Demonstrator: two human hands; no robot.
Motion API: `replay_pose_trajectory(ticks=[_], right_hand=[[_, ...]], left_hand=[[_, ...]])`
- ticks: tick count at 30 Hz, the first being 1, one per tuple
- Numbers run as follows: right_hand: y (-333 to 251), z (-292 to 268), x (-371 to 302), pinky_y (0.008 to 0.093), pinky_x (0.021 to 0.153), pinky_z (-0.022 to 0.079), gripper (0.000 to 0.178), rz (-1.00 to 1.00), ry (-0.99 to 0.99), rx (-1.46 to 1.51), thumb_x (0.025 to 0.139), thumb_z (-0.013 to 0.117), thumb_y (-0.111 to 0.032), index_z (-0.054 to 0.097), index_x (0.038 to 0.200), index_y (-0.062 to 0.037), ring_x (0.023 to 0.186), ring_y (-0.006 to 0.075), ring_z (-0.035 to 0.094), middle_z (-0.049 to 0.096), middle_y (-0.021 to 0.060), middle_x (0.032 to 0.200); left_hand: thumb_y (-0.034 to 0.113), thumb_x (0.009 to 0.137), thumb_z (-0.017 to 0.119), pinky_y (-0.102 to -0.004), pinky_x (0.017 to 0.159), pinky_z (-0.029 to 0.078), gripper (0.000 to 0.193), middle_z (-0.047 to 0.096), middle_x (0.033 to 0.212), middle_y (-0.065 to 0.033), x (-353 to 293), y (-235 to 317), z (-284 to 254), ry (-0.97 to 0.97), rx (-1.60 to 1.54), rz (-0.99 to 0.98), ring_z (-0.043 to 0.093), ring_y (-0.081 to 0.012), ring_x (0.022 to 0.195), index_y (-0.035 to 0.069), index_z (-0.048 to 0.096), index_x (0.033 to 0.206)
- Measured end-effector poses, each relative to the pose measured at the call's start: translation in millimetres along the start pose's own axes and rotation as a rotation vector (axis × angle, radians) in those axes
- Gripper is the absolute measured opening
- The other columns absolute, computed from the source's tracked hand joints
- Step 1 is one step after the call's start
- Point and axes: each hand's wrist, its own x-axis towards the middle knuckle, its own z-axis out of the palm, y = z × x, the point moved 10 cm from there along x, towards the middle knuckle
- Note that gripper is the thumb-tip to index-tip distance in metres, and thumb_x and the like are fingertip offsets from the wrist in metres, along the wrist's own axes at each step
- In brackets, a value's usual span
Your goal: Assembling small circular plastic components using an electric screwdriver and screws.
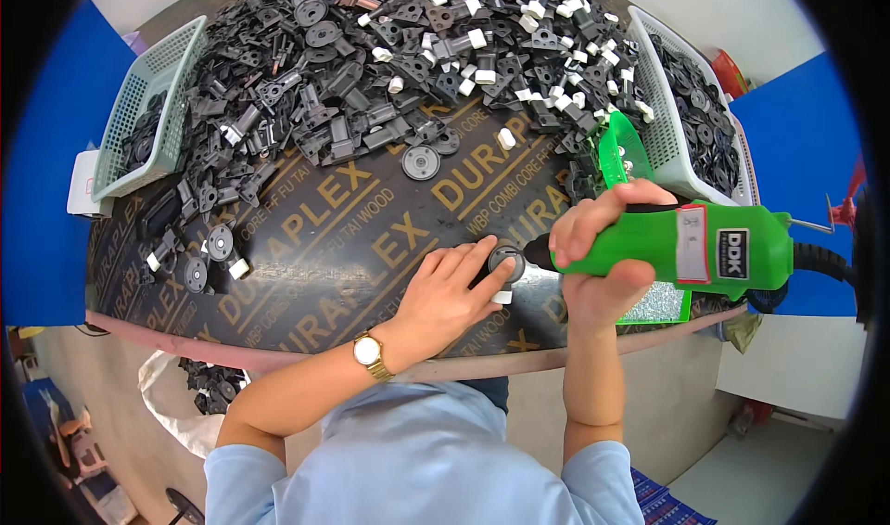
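My left hand (438, 295) presses a black plastic part with a round disc (507, 262) down on the dark board, its fingers closed around the part's left side. A white end piece (502, 298) sticks out below that disc. In my right hand (601, 247) is a green electric screwdriver (649, 239), lying almost level with its black nose pointing left. The nose reaches the disc's right edge; I cannot make out whether the bit touches a screw. Partly behind my right wrist sits a green tray (684, 308) of small silvery pieces.
A large heap of black plastic parts (343, 98), many with white ends, covers the far board. Pale baskets stand left (111, 178) and right (666, 121), holding black parts. A green container (612, 149) is beside the right basket. Some disc parts (221, 243) lie at the left.
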Motion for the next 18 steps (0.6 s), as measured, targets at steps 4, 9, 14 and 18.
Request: replay_pose_trajectory(ticks=[4,9,14,18], right_hand=[[10.6,9.7,-2.4,0.0248,0.041,0.038,0.071,0.068,-0.004,-0.043,0.074,0.065,-0.059,0.042,0.111,-0.0034,0.046,0.0123,0.044,0.046,0.0034,0.058],[13.1,15.7,-2.4,0.0251,0.041,0.038,0.070,0.055,-0.020,-0.055,0.073,0.067,-0.057,0.043,0.110,-0.0030,0.045,0.0125,0.045,0.048,0.0046,0.059],[23.1,13.3,-5.6,0.0251,0.044,0.038,0.058,0.111,0.033,-0.030,0.073,0.075,-0.041,0.046,0.106,-0.0022,0.047,0.0137,0.046,0.050,0.0064,0.061],[27.8,17.4,-6.1,0.0250,0.047,0.042,0.043,0.095,0.059,-0.099,0.077,0.074,-0.019,0.046,0.104,-0.0002,0.051,0.0146,0.050,0.052,0.0072,0.064]], left_hand=[[0.021,0.068,0.073,-0.0374,0.088,0.041,0.054,0.051,0.125,-0.0150,-1.1,-0.3,-0.7,0.011,0.011,0.002,0.052,-0.0269,0.106,0.012,0.056,0.118],[0.021,0.068,0.073,-0.0375,0.088,0.041,0.054,0.051,0.125,-0.0156,-0.6,-0.2,-1.4,0.022,0.002,0.005,0.052,-0.0269,0.106,0.012,0.056,0.118],[0.021,0.068,0.073,-0.0377,0.087,0.042,0.054,0.050,0.124,-0.0164,0.2,0.1,0.7,0.010,-0.009,0.010,0.052,-0.0275,0.105,0.011,0.055,0.118],[0.020,0.068,0.073,-0.0378,0.085,0.042,0.054,0.050,0.124,-0.0154,-2.5,-1.4,2.7,-0.014,-0.039,0.003,0.052,-0.0281,0.103,0.011,0.056,0.118]])
